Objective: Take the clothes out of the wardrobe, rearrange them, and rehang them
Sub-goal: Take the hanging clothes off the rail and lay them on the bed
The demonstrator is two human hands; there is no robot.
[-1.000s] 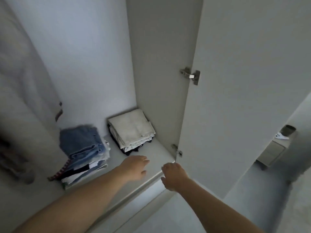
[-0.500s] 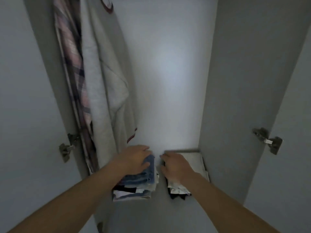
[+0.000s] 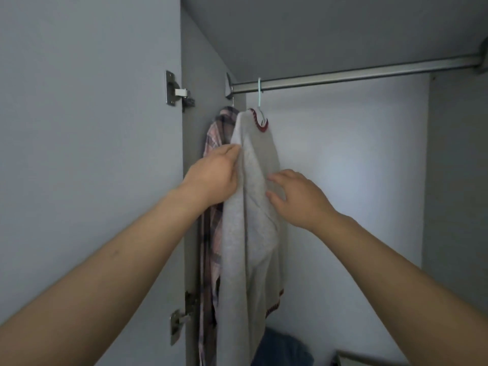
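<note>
Inside the open white wardrobe (image 3: 343,167), a grey knitted sweater with dark red trim at the collar and hem (image 3: 253,233) hangs from a pale blue plastic hanger (image 3: 260,99), whose hook sits over the round silver metal rail (image 3: 356,73) near the rail's left end. Just to the left of it, pressed against the wardrobe's left side panel, hangs a pink and grey plaid shirt (image 3: 211,233), partly covered by the sweater; its hanger cannot be made out. The left hand (image 3: 214,178) reaches up and grasps the left edge of the sweater below the shoulder, fingers curled round the fabric with the thumb on the near side. The right hand (image 3: 295,196) lies against the front of the sweater at about the same height, its fingers spread and only lightly bent, touching the cloth without clutching it. Both bare forearms stretch up from the near bottom corners. On the wardrobe's open left door (image 3: 87,154) two silver metal hinges show, an upper hinge (image 3: 177,92) and a lower hinge (image 3: 181,318). At the bottom, far below the hands, the top of a folded blue denim garment (image 3: 285,347) shows just right of the sweater's hem.
</note>
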